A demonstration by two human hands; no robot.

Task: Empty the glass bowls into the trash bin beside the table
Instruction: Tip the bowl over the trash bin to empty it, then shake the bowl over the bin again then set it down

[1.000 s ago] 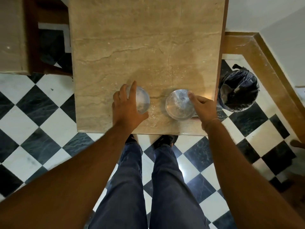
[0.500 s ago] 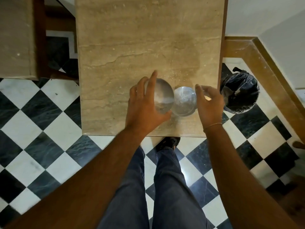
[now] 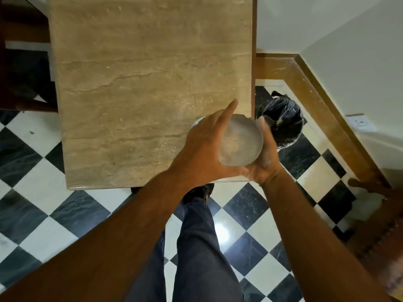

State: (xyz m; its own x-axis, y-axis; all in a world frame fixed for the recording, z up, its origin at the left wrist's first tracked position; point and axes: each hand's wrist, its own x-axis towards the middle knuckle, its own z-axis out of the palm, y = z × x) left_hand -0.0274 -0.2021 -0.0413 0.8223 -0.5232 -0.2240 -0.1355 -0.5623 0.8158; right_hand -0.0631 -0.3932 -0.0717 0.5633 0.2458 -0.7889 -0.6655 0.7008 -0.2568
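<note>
A cloudy glass bowl (image 3: 239, 142) is held above the front right corner of the marble table (image 3: 141, 83). My left hand (image 3: 202, 151) grips its left side, index finger stretched forward. My right hand (image 3: 267, 160) cups its right side and underside. A pale curved rim (image 3: 196, 123) peeks out behind my left fingers; I cannot tell whether it is the second bowl. The trash bin (image 3: 285, 125), lined with a black bag, stands on the floor just right of the table, close behind my right hand.
Black and white checkered floor tiles (image 3: 72, 214) surround the table. A wooden skirting (image 3: 316, 99) and white walls run along the right. Dark wooden furniture (image 3: 375, 232) stands at the lower right. My legs are below the table's front edge.
Both hands have drawn together and moved right towards the table's corner. The two bowls, apart a second ago, have come together; only one shows clearly now, held between both hands.
</note>
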